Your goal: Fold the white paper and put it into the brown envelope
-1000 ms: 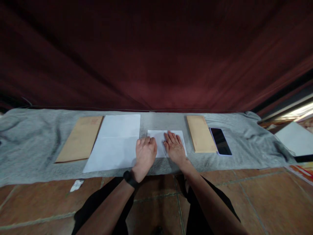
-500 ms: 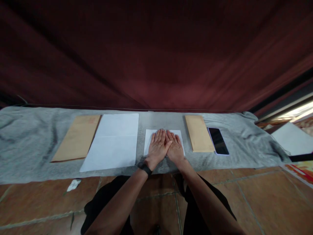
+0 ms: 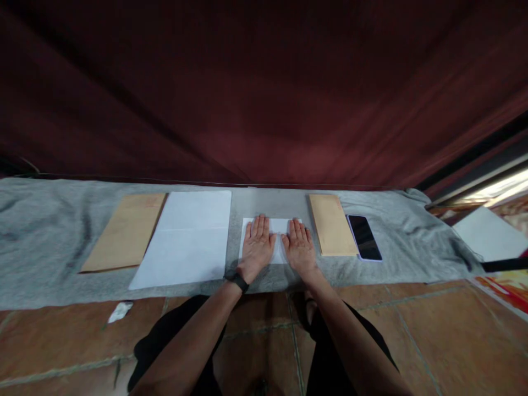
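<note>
A small white piece of paper [image 3: 280, 226] lies flat on the grey cloth, partly hidden under both hands. My left hand [image 3: 258, 247], with a dark band on the wrist, rests palm down on its left part, fingers stretched out. On its right part lies my right hand [image 3: 299, 250], also flat with fingers extended. A gap separates the two thumbs, and white paper shows between them. Left of my hands is a larger white sheet [image 3: 190, 239] with a crease across it. To the right is a narrow brown envelope [image 3: 333, 225].
A larger brown envelope [image 3: 124, 234] lies left of the big sheet. A phone [image 3: 364, 237] touches the narrow envelope's right side. The grey cloth [image 3: 421, 236] covers the long surface, and a dark red drape [image 3: 264, 126] hangs behind. A white scrap [image 3: 120, 312] is on the tiled floor.
My hands have slid apart from the middle of the small paper, the left going left and the right going right. More of the paper shows between them.
</note>
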Demonstrator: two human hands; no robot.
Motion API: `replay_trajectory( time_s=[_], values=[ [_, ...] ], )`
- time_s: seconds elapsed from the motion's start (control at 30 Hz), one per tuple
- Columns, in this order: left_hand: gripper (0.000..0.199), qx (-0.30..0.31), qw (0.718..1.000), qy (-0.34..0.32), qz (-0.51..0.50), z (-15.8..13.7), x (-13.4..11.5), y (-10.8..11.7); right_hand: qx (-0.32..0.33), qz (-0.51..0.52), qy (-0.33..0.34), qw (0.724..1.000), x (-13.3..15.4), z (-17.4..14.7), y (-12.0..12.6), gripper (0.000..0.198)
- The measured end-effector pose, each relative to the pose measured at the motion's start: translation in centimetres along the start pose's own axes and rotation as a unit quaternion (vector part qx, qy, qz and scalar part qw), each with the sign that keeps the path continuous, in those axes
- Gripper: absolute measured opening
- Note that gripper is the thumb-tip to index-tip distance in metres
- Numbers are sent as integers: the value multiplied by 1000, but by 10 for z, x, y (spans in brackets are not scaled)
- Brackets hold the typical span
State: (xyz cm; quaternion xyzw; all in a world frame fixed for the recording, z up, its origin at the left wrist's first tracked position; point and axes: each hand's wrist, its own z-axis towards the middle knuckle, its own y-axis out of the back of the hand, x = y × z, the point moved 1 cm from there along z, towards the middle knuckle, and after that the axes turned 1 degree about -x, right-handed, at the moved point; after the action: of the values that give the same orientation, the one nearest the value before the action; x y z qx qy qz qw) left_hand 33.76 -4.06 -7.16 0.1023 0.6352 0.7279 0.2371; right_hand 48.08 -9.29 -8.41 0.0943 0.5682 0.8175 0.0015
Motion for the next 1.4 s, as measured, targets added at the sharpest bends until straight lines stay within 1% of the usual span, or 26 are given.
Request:
replay_trajectory(
  time_s=[0.1,0.27,0.43,0.6,0.7,0.8,0.9,1.1,1.17,1.23,1.4],
  values=[
    [63,-6,1000,9,18,-1,3,0,-12,-5,-11,1000,-5,-3,-1,61],
    [64,1,999,36,27,-3,5,4,-9,-8,-26,1000,-8,-5,2,61],
    [64,-4,999,47,28,-6,6,6,16,-15,-42,999,-6,-2,17,58],
    [63,-2,998,51,22,-8,6,8,61,-32,-104,992,-5,6,39,50],
    [63,2,998,54,25,-8,6,8,78,-40,-140,986,-4,11,47,43],
    [63,3,998,53,29,-8,6,9,87,-46,-162,982,-6,15,47,33],
    [63,-1,998,48,29,-9,6,9,81,-39,-168,982,-9,15,44,27],
    [63,-6,998,50,23,-10,7,8,41,-3,-145,989,-14,12,37,19],
    [63,-7,998,52,22,-10,7,8,49,2,-156,986,-15,12,38,17],
    [63,-7,998,55,23,-11,7,9,72,7,-168,983,-16,15,40,14],
    [63,-13,998,52,24,-12,6,10,114,16,-173,978,-17,21,44,13]
  ],
)
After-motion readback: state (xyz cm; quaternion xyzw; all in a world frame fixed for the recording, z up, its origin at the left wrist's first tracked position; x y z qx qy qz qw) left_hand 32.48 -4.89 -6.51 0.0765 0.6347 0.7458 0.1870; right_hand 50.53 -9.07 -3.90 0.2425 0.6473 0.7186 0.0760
